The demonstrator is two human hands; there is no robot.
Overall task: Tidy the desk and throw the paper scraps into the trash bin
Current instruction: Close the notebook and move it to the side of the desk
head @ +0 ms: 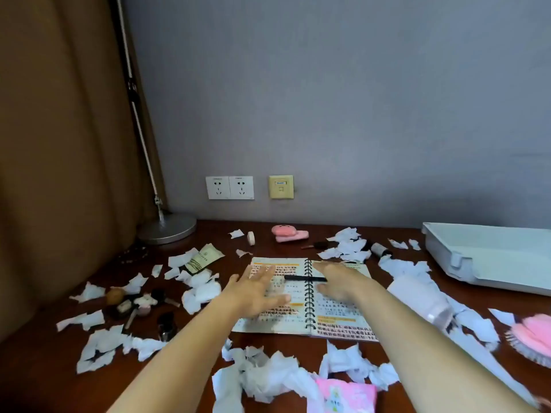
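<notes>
White paper scraps (pixel 196 293) litter the dark reddish-brown counter (pixel 298 344). The notebook (pixel 337 311) has black text with orange bars, black spiral rings, and a black pen (pixel 304 278). The tray (pixel 492 257) is pale grey.

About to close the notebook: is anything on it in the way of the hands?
Yes. A black pen lies across the spiral notebook at its binding, between the left hand and right hand.

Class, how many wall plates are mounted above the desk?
3: two white power sockets side by side, and one yellowish data socket right of them. None looks hidden.
</notes>
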